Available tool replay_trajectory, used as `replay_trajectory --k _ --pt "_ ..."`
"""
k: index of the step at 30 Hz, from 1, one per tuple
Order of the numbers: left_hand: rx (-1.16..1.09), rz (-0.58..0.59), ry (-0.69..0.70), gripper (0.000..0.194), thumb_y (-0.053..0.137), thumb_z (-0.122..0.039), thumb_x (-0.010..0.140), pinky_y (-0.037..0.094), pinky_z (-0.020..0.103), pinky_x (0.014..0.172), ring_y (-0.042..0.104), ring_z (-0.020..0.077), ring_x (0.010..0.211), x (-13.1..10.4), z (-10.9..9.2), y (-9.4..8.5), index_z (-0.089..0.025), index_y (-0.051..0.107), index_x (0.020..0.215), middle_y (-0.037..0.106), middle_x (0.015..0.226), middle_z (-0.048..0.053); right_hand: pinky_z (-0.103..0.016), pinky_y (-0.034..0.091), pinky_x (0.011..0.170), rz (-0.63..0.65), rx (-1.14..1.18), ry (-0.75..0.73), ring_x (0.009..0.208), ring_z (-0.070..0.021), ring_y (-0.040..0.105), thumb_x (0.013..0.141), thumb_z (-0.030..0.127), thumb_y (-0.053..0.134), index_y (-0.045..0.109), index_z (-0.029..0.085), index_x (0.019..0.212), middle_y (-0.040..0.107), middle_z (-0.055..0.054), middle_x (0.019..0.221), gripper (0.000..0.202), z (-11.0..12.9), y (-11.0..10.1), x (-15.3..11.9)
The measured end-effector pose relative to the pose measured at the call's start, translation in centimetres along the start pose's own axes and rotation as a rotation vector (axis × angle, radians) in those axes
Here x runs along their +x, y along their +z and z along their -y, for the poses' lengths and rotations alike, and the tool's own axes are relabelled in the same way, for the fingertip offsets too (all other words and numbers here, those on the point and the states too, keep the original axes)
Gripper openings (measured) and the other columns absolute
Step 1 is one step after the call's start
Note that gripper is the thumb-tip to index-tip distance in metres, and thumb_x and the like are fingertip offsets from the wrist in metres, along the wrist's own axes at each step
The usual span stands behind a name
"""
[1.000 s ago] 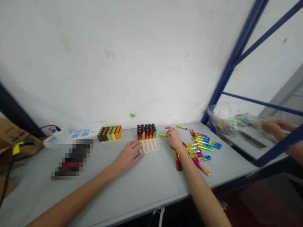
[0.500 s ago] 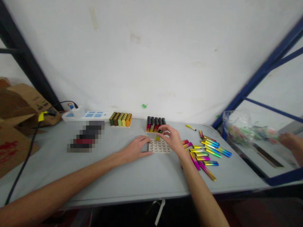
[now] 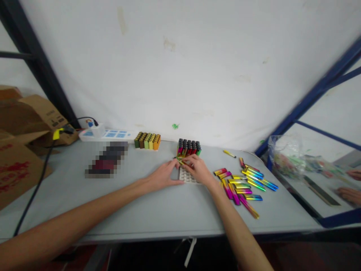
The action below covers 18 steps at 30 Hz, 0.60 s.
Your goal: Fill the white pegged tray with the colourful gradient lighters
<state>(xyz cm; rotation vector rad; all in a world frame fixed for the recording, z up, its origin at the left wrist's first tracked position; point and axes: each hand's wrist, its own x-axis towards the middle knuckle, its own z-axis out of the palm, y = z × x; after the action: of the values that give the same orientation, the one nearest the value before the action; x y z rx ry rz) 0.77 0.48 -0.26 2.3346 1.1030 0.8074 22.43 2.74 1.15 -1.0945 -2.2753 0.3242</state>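
Bracing the tray (image 3: 186, 177), apparently against sliding, the left hand (image 3: 161, 176) sets its grip half open; the right hand (image 3: 199, 169) pinches a lighter (image 3: 181, 161).

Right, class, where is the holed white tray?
Head view, centre: the tray is at the left hand, partly under the right hand, in front of the black-topped lighters.

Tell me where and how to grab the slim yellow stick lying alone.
I'd pinch the slim yellow stick across its middle, from straight above, on its long sides: it lies flat, narrow and apart from the shiny multicoloured sticks, so both sides look free.
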Motion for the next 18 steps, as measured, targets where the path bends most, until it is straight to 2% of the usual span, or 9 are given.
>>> replay_trajectory --k 4,7,11,14,18 --pt "0.021 0.002 -0.004 0.049 0.079 -0.054 0.075 0.050 0.036 0.080 0.064 0.0258 0.092 0.1 -0.1 0.0 -0.025 0.044 0.091 0.064 0.099 0.002 -0.031 0.051 0.085 0.024 0.026 0.086 0.092 -0.0188 0.067 0.097 0.024 0.061 0.068 0.018 0.105 0.073 -0.007 0.100 0.012 0.5 0.7 0.5" --pt "0.036 0.013 0.004 0.049 0.079 -0.055 0.075 0.049 0.035 0.078 0.062 0.0243 0.087 0.1 0.0 -0.1 -0.024 0.043 0.089 0.062 0.095 0.002 -0.030 0.052 0.081 0.012 0.085 0.121 0.089 -0.0180 0.069 0.095 0.022 0.062 0.064 0.018 0.116 0.075 -0.007 0.102 0.021 0.3 0.8 0.6" --pt "0.026 0.025 0.044 0.046 0.076 -0.054 0.079 0.049 0.037 0.085 0.062 0.0244 0.094 0.1 0.1 -0.1 -0.024 0.043 0.087 0.062 0.099 0.003 -0.032 0.055 0.083 -0.080 0.107 0.135 0.097 -0.0199 0.068 0.092 0.021 0.063 0.060 0.019 0.128 0.073 -0.009 0.111 0.036 -0.6 0.2 0.3" --pt "0.017 0.035 0.083 0.043 0.075 -0.051 0.082 0.049 0.037 0.089 0.061 0.0251 0.101 0.1 0.3 -0.1 -0.024 0.042 0.085 0.063 0.104 0.004 -0.033 0.057 0.080 -0.134 0.116 0.158 0.092 -0.0193 0.068 0.092 0.025 0.061 0.062 0.019 0.125 0.070 -0.010 0.113 0.033 -1.1 -0.6 0.1" --pt "0.023 0.037 0.104 0.042 0.075 -0.050 0.083 0.048 0.036 0.088 0.059 0.0248 0.101 0.1 0.4 0.0 -0.024 0.042 0.085 0.061 0.101 0.004 -0.031 0.058 0.073 -0.158 0.127 0.143 0.079 -0.0167 0.067 0.091 0.031 0.064 0.064 0.018 0.112 0.067 -0.010 0.110 0.025 -0.6 -1.2 -0.1"
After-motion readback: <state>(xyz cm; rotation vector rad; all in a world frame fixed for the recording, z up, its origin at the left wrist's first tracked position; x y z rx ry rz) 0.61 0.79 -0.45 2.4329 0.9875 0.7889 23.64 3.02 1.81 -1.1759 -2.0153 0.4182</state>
